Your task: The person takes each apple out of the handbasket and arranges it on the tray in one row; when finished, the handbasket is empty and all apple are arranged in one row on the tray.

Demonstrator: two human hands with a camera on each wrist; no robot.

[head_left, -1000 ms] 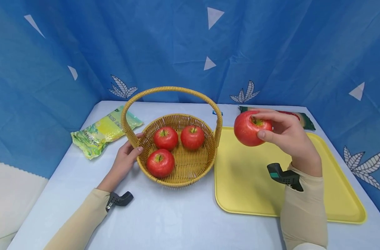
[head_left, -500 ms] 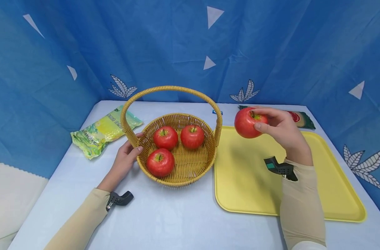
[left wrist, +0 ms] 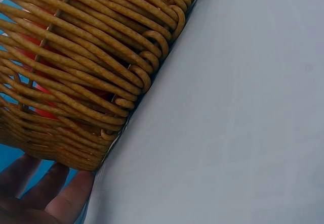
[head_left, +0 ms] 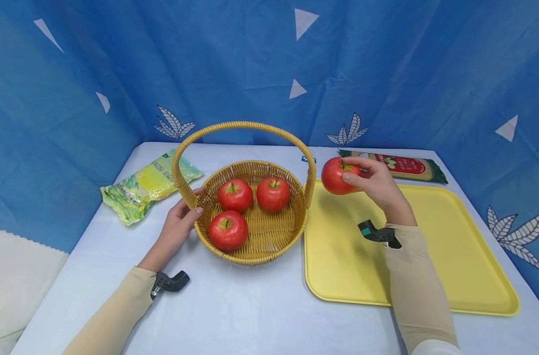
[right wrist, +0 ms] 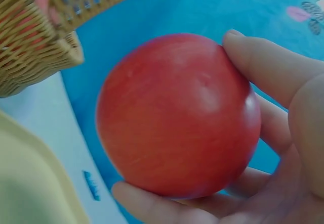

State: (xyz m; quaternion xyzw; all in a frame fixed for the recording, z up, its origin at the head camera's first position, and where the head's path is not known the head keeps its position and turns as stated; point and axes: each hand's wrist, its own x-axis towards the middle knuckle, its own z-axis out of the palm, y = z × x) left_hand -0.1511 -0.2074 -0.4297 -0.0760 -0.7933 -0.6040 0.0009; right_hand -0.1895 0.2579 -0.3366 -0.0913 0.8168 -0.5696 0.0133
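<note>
Right hand (head_left: pixel 376 185) holds a red apple (head_left: pixel 335 178), thumb on the near side and fingers round the far side, a grip that probably suits a smooth, round thing and leaves its left face bare. That apple is raised above the far left corner of a yellow tray (head_left: pixel 424 241), just right of the wicker basket (head_left: pixel 271 239). Three more apples (head_left: pixel 227 231) sit inside, two far and one near left, so bare weave shows at near right. Left hand (head_left: pixel 181 224) holds the basket's left side, thumb at the rim and fingers against the outer wall, perhaps to steady it; whether they reach under the base is too hidden to tell. Upright, the tall handle (head_left: pixel 243 125) arches from left to right, leaving the near side open to reach. Farther out, a green-and-yellow packet (head_left: pixel 151 185) lies left of the basket, and a green-and-red packet (head_left: pixel 407 165) just beyond the tray's far edge.
</note>
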